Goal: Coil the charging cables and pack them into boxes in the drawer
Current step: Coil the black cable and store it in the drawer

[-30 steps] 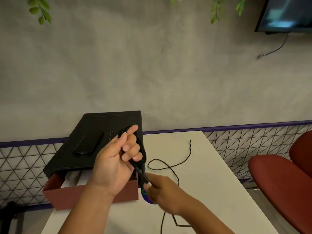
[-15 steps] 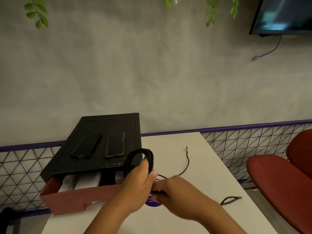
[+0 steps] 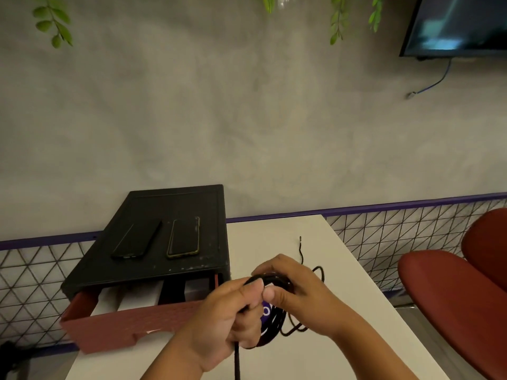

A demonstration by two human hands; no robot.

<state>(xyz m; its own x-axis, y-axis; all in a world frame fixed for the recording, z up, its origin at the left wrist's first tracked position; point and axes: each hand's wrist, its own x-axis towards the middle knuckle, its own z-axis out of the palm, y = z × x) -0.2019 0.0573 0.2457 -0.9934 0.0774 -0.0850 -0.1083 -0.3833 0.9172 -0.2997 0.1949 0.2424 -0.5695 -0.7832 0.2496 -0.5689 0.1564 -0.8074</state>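
From the head view, both hands met just right of the pulled-out red drawer [image 3: 131, 322], over the white table [image 3: 274, 234]. The left hand [image 3: 222, 322] was closed around one side of the coiled black cable [image 3: 274, 278], thumb pinching the loops. The right hand [image 3: 296, 294] curled over the far side, fingers closed on the same coil. 1 loose end [image 3: 301, 249] trailed beyond the hands on the table. White boxes [image 3: 137, 300] sat inside the drawer. 2 phones [image 3: 183, 238] lay on the black cabinet [image 3: 153, 270] above it.
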